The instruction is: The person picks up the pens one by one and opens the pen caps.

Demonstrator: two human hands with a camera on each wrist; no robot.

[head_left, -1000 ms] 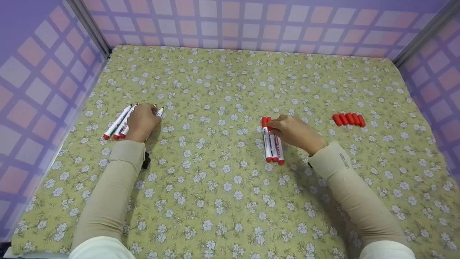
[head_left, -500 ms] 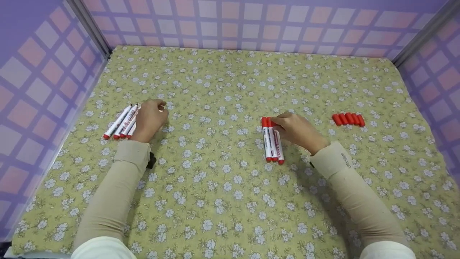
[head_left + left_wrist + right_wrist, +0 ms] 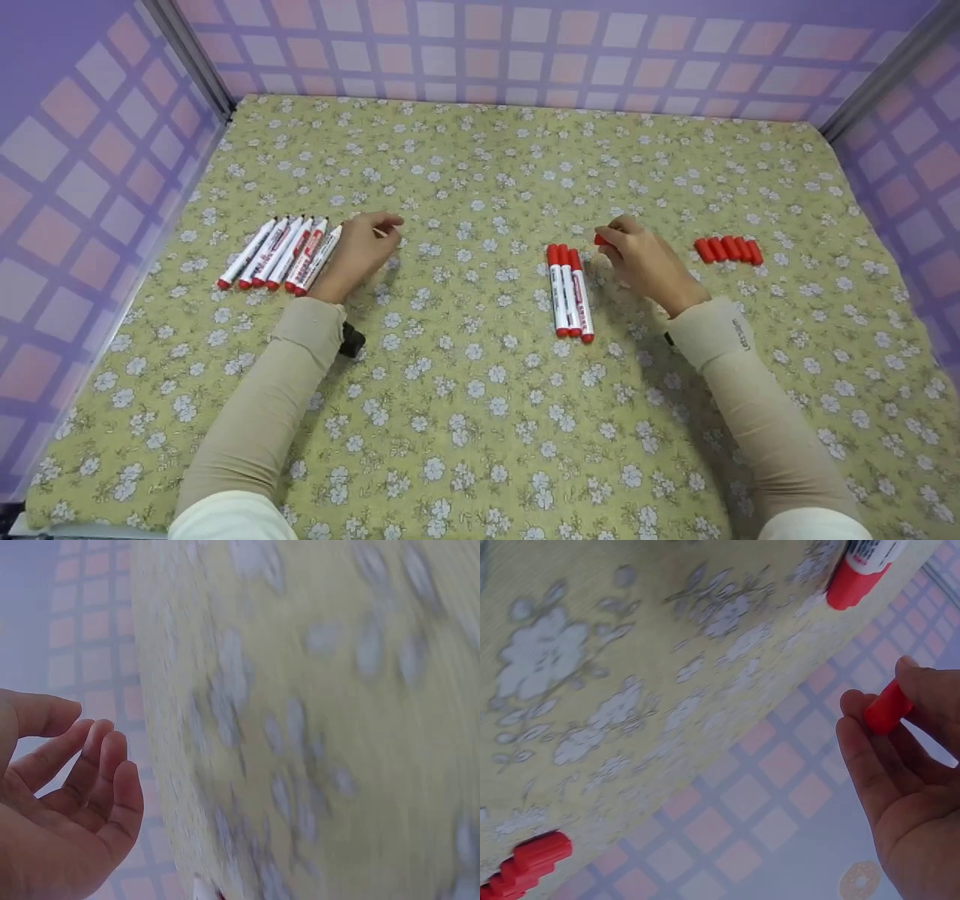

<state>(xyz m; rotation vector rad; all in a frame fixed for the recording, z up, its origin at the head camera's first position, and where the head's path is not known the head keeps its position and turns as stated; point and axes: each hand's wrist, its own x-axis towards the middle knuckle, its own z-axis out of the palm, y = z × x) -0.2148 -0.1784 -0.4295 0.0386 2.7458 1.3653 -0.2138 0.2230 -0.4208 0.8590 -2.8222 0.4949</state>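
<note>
Between thumb and fingertips, my right hand [image 3: 643,259] pinches a red marker cap [image 3: 887,706], just right of the capped markers. Those red-capped white markers [image 3: 570,300] lie side by side in the middle right of the head view. My left hand [image 3: 358,251] is at the right end of a row of uncapped white markers [image 3: 281,255] with red ends, its fingers loosely bent. In the left wrist view, its fingers [image 3: 127,791] hold nothing. The uncapped markers lie slanted, dark tips pointing away from me.
Several loose red caps [image 3: 727,249] stand close together in a line at the right. A flowered yellow-green cloth [image 3: 465,420] covers the table. Checked purple walls [image 3: 480,52] close off the back and both sides.
My left hand has moved right, off the uncapped markers, so their whole row shows. My right hand has drawn back right from the capped markers with a red cap in its fingers.
</note>
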